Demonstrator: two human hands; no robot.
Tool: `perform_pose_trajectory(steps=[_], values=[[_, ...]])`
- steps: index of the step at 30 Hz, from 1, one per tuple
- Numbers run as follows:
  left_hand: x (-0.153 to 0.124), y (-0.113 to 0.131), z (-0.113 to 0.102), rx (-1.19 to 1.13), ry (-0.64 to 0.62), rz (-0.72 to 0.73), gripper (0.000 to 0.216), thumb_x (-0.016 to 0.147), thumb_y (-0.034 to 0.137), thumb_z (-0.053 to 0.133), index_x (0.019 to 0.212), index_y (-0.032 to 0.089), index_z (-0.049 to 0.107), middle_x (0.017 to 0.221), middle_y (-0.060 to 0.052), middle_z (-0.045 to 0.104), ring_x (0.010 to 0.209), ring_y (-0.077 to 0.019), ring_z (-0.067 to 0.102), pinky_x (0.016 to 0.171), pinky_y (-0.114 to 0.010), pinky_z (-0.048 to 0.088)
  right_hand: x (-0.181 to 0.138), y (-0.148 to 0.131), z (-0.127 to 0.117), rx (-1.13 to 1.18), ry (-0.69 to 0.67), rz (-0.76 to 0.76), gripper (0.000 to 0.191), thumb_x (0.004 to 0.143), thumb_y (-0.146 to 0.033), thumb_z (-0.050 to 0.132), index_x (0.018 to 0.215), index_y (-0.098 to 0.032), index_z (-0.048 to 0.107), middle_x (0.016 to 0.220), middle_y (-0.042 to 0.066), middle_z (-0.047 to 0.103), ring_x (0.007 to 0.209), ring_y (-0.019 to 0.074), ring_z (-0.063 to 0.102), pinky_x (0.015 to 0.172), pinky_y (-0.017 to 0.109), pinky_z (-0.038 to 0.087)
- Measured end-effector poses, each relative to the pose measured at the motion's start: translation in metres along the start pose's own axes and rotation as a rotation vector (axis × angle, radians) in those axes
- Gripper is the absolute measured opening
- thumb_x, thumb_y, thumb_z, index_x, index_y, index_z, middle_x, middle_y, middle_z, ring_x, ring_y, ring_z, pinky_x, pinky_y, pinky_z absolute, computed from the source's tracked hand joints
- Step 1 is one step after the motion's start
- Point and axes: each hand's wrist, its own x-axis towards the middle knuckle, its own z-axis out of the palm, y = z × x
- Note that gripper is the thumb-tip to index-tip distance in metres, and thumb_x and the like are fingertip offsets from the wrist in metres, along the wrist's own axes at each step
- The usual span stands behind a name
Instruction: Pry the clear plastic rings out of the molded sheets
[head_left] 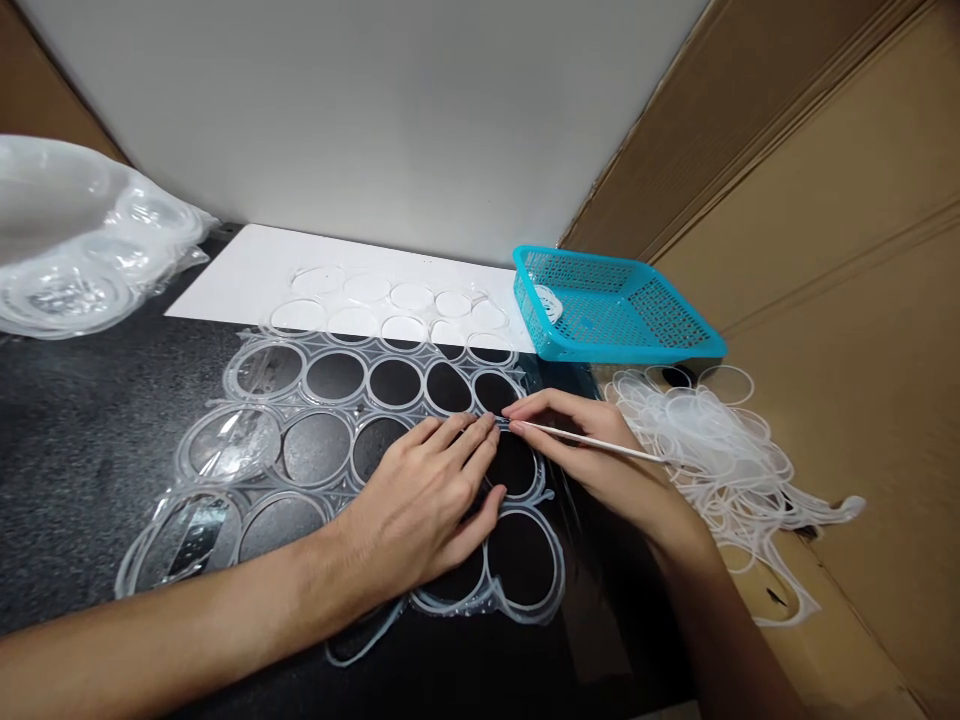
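Note:
A translucent sheet of joined rings [360, 395] lies across the dark speckled table, its far rows over a white paper. My left hand [431, 490] rests palm down on the sheet's right half, fingers stretched toward the upper right. Between thumb and fingers, my right hand [592, 440] pinches a thin white stick [600, 441]. The stick's dark tip meets the sheet just beyond my left fingertips, near the ring at the right edge. What exactly the tip touches is too small to make out.
A blue plastic basket [630, 350] with a few white rings [550, 303] stands at the back right. Beside my right forearm lies a tangled heap of translucent rings and scraps [712, 450] on cardboard. Clear plastic bags of rings [82, 250] are at far left. A grey panel [375, 120] rises behind.

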Motion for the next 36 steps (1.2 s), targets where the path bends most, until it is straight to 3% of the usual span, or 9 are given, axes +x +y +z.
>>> perform_pose_trajectory(steps=[11,21,26,30,36], values=[[0.000,0.000,-0.001,-0.023,-0.013,-0.006,0.050,0.109,0.035,0.047,0.147,0.004,0.057,0.149,-0.015,0.065,0.138,-0.0305,0.060,0.114,-0.046,0.049,-0.005,-0.001,0.000,-0.071,-0.004,-0.070,0.016,0.106,-0.039,0.062,0.106,-0.027,0.074,0.118,0.004,0.076,0.113,0.0260,0.071,0.102,0.039,0.055],[0.007,-0.001,-0.004,-0.083,0.014,0.015,0.041,0.105,0.032,0.053,0.132,0.005,0.067,0.132,-0.014,0.075,0.118,-0.0304,0.068,0.106,-0.046,0.053,-0.005,0.000,0.008,-0.417,-0.054,-0.352,0.020,0.112,-0.020,0.044,0.114,-0.025,0.064,0.125,0.010,0.070,0.116,0.0261,0.065,0.101,0.045,0.055],[0.006,0.000,-0.004,-0.102,0.018,-0.006,0.042,0.103,0.034,0.056,0.133,0.005,0.067,0.129,-0.014,0.075,0.116,-0.0313,0.069,0.104,-0.047,0.054,-0.004,0.008,0.009,-0.526,-0.062,-0.387,0.020,0.110,-0.015,0.044,0.112,-0.023,0.063,0.121,0.012,0.071,0.112,0.0274,0.066,0.096,0.045,0.057],[0.006,-0.001,-0.002,-0.107,0.024,-0.012,0.043,0.102,0.035,0.057,0.131,0.005,0.068,0.130,-0.015,0.075,0.118,-0.0323,0.069,0.104,-0.048,0.055,-0.002,0.010,0.011,-0.568,0.010,-0.417,0.023,0.110,-0.015,0.044,0.112,-0.020,0.066,0.117,0.014,0.072,0.112,0.0299,0.067,0.096,0.047,0.057],[0.006,-0.002,0.000,-0.117,0.021,-0.016,0.043,0.102,0.034,0.058,0.131,0.004,0.068,0.131,-0.016,0.074,0.119,-0.0333,0.068,0.105,-0.050,0.056,0.008,0.010,0.019,-0.379,0.183,-0.397,0.037,0.112,-0.020,0.046,0.146,-0.026,0.059,0.133,0.007,0.073,0.115,0.0228,0.069,0.103,0.043,0.057]])
